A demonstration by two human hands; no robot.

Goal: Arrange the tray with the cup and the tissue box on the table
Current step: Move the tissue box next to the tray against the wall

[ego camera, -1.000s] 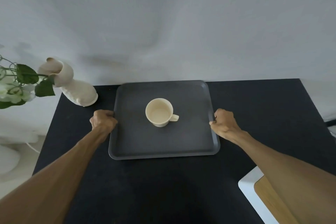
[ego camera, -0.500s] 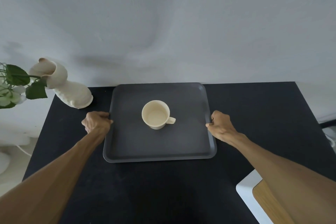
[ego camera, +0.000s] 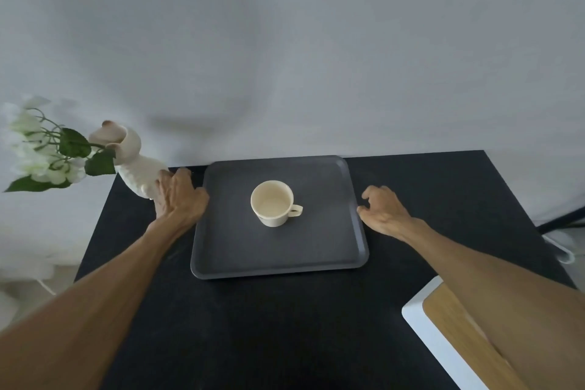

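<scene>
A dark grey tray point(ego camera: 316, 250) lies flat on the black table point(ego camera: 285, 326), near its far edge. A cream cup point(ego camera: 273, 202) stands upright in the tray's middle, handle to the right. My left hand point(ego camera: 177, 196) rests open by the tray's left rim, fingers spread towards the vase, thumb touching the rim. My right hand point(ego camera: 381, 210) hovers just off the right rim, fingers loosely curled and holding nothing. A white box with a wooden top point(ego camera: 449, 329), possibly the tissue box, sits at the near right, partly hidden by my right forearm.
A white vase point(ego camera: 136, 168) with white flowers and green leaves point(ego camera: 47, 152) stands at the table's far left corner, right by my left hand. A pale wall rises behind the table. A black bar and white object point(ego camera: 563, 241) lie past the right edge.
Both hands have let go of the tray's rims. The left hand opened and moved up towards the vase; the right hand drew slightly away. The tray now rests on the table.
</scene>
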